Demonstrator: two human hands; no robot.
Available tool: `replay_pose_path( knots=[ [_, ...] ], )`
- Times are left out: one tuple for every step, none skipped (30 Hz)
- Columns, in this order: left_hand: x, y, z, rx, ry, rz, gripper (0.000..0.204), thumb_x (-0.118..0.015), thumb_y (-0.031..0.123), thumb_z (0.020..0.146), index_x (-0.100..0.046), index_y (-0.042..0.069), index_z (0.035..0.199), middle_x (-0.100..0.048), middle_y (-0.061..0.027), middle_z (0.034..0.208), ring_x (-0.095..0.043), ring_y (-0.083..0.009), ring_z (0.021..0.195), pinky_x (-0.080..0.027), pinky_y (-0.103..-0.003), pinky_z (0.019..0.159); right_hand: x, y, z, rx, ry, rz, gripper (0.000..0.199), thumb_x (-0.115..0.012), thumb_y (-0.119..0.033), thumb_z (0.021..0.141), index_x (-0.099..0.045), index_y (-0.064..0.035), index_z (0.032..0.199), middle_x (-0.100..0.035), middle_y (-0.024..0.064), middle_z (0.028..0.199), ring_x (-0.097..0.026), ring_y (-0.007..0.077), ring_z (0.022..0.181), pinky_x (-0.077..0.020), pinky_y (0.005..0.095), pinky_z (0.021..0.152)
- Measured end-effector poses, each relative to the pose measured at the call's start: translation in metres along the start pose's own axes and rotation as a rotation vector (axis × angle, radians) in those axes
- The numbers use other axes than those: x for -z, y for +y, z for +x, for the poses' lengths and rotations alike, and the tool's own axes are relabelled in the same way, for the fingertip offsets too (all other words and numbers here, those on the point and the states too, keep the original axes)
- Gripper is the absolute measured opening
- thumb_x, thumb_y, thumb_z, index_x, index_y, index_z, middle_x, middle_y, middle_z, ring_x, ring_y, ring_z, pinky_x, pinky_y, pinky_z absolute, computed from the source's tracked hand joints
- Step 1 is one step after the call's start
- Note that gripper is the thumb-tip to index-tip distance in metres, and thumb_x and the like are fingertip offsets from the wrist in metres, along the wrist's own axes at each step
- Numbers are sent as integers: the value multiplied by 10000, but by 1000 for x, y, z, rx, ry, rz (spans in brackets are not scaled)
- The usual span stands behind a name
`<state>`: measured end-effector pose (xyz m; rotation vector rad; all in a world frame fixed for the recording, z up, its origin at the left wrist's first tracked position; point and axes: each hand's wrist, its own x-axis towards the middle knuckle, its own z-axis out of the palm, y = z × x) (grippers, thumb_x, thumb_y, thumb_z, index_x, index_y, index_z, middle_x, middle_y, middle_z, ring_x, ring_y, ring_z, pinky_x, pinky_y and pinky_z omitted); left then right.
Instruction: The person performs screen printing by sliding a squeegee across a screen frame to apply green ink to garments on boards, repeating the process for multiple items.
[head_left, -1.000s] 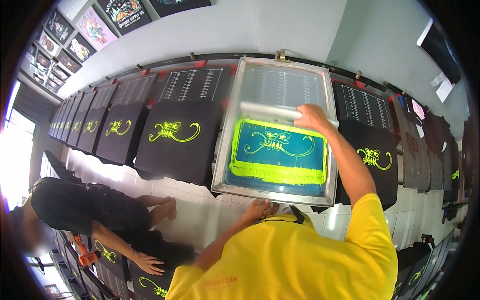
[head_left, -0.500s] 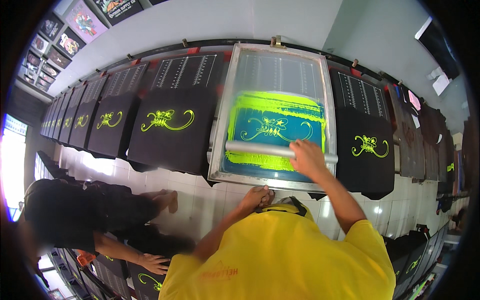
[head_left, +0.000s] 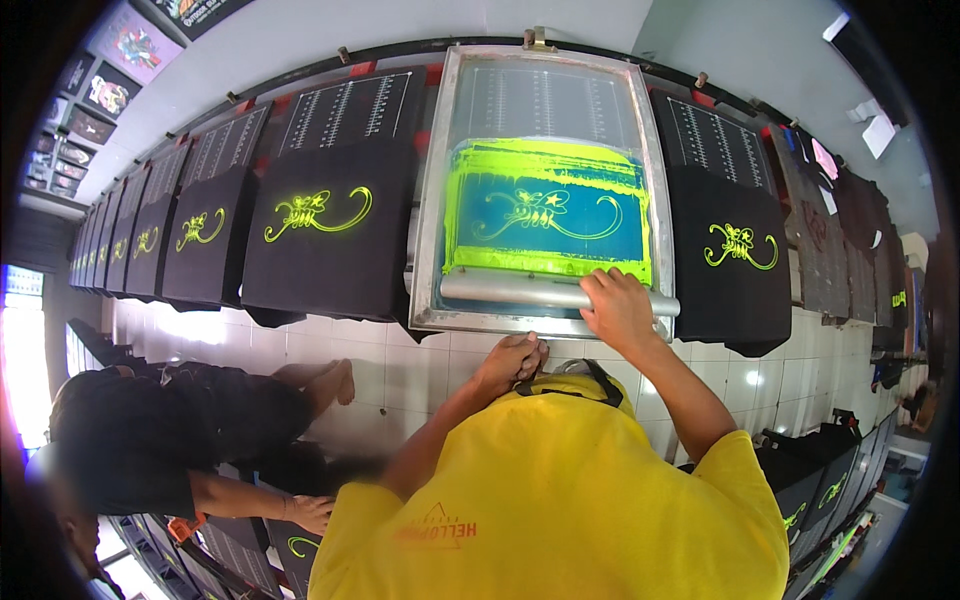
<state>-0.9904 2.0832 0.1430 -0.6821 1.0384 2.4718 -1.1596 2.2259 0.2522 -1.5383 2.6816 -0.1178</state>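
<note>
A metal-framed printing screen (head_left: 425, 240) lies over a black shirt, its blue mesh carrying a scorpion-like line design between bands of neon yellow-green ink (head_left: 550, 158). My right hand (head_left: 622, 308) is wrapped around the right part of a long silver squeegee (head_left: 520, 288), which lies across the near end of the screen, just behind the close ink band. Just below the middle of the frame's near edge, my left hand (head_left: 512, 362) is closed with its fingers curled; what it grips, if anything, is hidden.
Black shirts (head_left: 315, 225) with yellow-green prints lie on a row of boards to the left; another printed shirt (head_left: 738, 235) is at the right. A co-worker in black (head_left: 150, 430) stands behind on the left, a hand by another board. A rail (head_left: 400, 50) runs behind.
My right hand has drawn the squeegee toward me, to the near end of the screen, uncovering the near ink band. My left hand stays closed by the near edge. The whole view has shifted slightly.
</note>
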Motion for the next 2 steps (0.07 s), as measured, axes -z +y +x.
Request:
replay_pose_path(
  knots=[
    [2, -2, 0, 24, -4, -20, 367, -420, 344, 1067, -551, 22, 951, -421, 24, 607, -331, -80, 493, -325, -237, 495, -1, -5, -6, 1, -38, -27, 348, -811, -200, 688, -598, -110, 948, -615, 58, 974, -605, 259, 944, -487, 406, 757],
    [3, -1, 1, 47, -11, -35, 368, -426, 349, 1065, -551, 20, 958, -430, 20, 613, -339, -79, 499, -325, -237, 496, -1, -4, -5, 1, -37, -28, 348, -811, -200, 688, -598, -110, 948, -615, 58, 974, -605, 259, 944, -487, 406, 757]
  ],
)
